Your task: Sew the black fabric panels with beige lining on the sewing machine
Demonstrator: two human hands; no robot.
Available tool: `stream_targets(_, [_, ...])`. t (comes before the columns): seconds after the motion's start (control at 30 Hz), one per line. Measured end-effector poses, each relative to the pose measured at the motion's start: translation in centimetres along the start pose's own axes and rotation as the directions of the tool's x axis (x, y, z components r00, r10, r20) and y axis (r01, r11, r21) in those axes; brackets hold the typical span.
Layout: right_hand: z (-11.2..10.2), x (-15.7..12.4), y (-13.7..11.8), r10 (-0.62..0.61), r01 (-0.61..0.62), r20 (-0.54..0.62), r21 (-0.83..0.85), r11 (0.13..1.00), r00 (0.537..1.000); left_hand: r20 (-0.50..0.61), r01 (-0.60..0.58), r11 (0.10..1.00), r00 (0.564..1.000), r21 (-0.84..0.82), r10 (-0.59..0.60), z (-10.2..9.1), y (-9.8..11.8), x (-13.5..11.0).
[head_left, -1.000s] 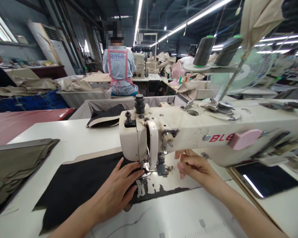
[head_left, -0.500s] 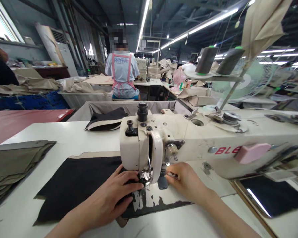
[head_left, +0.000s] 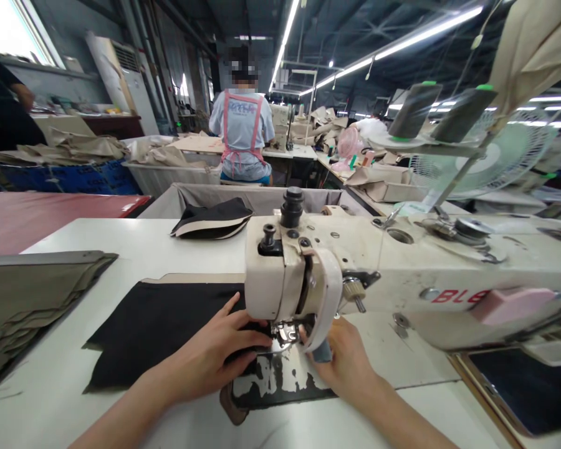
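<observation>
Black fabric [head_left: 168, 330] with a beige layer along its far edge lies under the head of a white sewing machine [head_left: 273, 274]. My left hand [head_left: 215, 349] rests flat on this fabric, fingers spread, with the fingertips beside the metal presser foot [head_left: 287, 333]. On the other side of the foot, my right hand [head_left: 346, 352] is curled in close to the needle area. Its fingertips are partly covered by the white curved guard [head_left: 327, 293] and a small grey flap. What they pinch, if anything, is hidden.
Stacked olive-grey fabric pieces [head_left: 42, 287] lie at the left; a folded black and beige piece [head_left: 212, 218] lies behind the fabric. A phone [head_left: 528, 386] is at the right. Thread cones [head_left: 414, 111] stand above the machine. A person in a pink apron [head_left: 243, 134] sits ahead.
The view has shifted, so the machine appears farther right. My right hand has moved in toward the presser foot, its fingers now behind the guard. My left hand stays on the fabric.
</observation>
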State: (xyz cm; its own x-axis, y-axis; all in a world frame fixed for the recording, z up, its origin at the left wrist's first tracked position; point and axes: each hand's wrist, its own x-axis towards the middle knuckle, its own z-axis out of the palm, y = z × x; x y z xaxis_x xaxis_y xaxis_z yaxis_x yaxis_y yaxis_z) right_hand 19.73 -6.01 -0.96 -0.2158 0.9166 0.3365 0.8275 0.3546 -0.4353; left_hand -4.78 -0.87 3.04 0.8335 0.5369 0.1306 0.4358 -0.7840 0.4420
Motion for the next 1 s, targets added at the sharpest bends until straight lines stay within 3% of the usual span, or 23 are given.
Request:
stream_targets(0.2, [-0.1, 0.1, -0.5, -0.014, 0.013, -0.036, -0.022, 1.0, 0.999, -0.048, 0.06, 0.997, 0.997, -0.043, -0.062, 0.5, 0.1, -0.2])
stream_targets(0.33, [-0.3, 0.5, -0.7, -0.037, 0.036, -0.044, -0.023, 0.999, 0.998, -0.134, 0.109, 0.992, 0.984, -0.057, -0.116, -0.3, -0.5, -0.3])
stream_targets(0.43, [-0.7, 0.5, -1.0, -0.036, 0.034, -0.044, -0.031, 0.999, 0.998, -0.206, 0.118, 0.991, 0.973, 0.062, -0.103, -1.6, -1.9, -0.7])
stream_targets(0.53, [-1.4, 0.3, -1.6, -0.029, 0.028, -0.031, -0.034, 0.999, 0.999, -0.161, 0.158, 0.952, 0.98, 0.261, -0.118, -1.5, -2.4, -1.6])
stream_targets(0.6, [-1.8, -0.1, -2.2, -0.019, 0.019, -0.012, -0.023, 1.0, 1.0, -0.14, 0.237, 0.892, 0.97, 0.385, -0.197, -0.4, -1.3, -2.5])
stream_targets(0.73, [-2.5, -0.7, -3.1, 0.006, -0.007, 0.037, 0.028, 1.0, 0.999, -0.191, 0.417, 0.7, 0.905, 0.579, -0.381, 3.0, 3.1, -4.3])
stream_targets(0.87, [-2.3, -0.9, -3.0, 0.039, -0.042, 0.05, 0.06, 0.997, 0.998, -0.229, 0.406, 0.636, 0.91, 0.657, -0.345, 4.8, 5.4, -5.3])
stream_targets(1.0, [-2.3, -0.9, -3.1, 0.061, -0.065, 0.055, 0.066, 0.996, 0.997, -0.31, 0.374, 0.651, 0.926, 0.661, -0.216, 4.8, 4.6, -6.1])
